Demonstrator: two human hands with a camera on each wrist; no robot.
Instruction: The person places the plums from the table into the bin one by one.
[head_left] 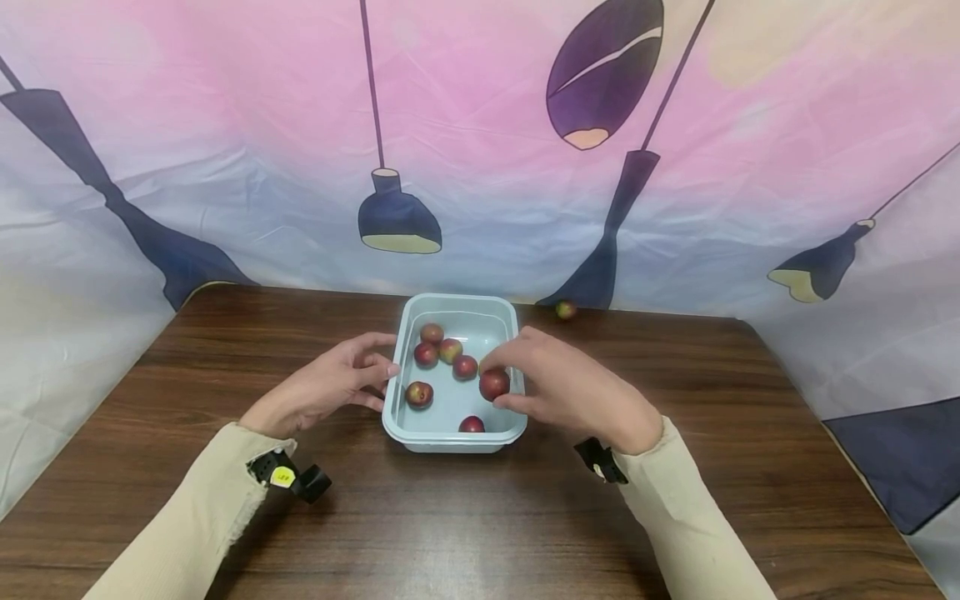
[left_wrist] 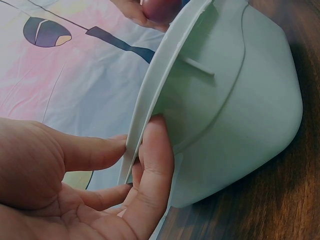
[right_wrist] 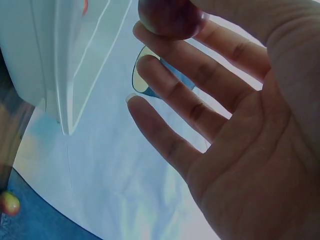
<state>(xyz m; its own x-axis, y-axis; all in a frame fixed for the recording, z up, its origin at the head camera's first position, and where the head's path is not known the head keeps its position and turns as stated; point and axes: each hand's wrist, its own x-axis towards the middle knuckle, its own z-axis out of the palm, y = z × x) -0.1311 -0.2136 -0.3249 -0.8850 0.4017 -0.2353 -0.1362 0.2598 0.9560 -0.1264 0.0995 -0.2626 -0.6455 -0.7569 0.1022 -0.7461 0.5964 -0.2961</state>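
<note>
A pale blue plastic tub point(head_left: 453, 437) stands on the table with several red and yellow-green plums inside, among them one plum point(head_left: 419, 394) near its left wall. My left hand point(head_left: 326, 386) pinches the tub's left rim; in the left wrist view the thumb lies on the rim point(left_wrist: 145, 107) and fingers curl beneath it. Over the tub's right side, my right hand point(head_left: 570, 387) holds a dark red plum point(head_left: 494, 385) between thumb and fingers. The right wrist view shows this held plum point(right_wrist: 172, 19) beside the tub's wall, with the other fingers spread.
The tub rests on a dark brown wooden table point(head_left: 465, 525). At the table's back edge, right of the tub, lies a lone yellow-red plum point(head_left: 566, 310). A printed cloth point(head_left: 300, 167) with lamp drawings hangs behind the table.
</note>
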